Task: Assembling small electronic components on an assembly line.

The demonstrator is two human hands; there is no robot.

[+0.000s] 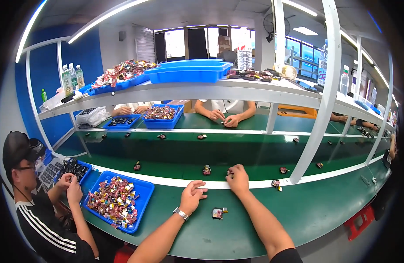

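My left hand (192,197), with a metal watch (181,214) on its wrist, is over the near green tabletop at the white rail. Its fingers stretch out to the right and hold nothing. Reaching across the rail onto the green belt (175,160), my right hand (238,177) has its fingers bent together around a small dark piece at the tips, too hidden to name. Between my forearms lies a small circuit board with a silver and yellow part (218,213). Another small red-and-dark board assembly (206,169) is on the belt, left of my right hand.
A blue tray (145,193) heaped with small boards stands on the left, beside a seated co-worker (48,210). A white post (318,105) rises at right from the rail (342,173). One board (276,185) lies by its foot. Overhead, a shelf (193,93) carries blue trays.
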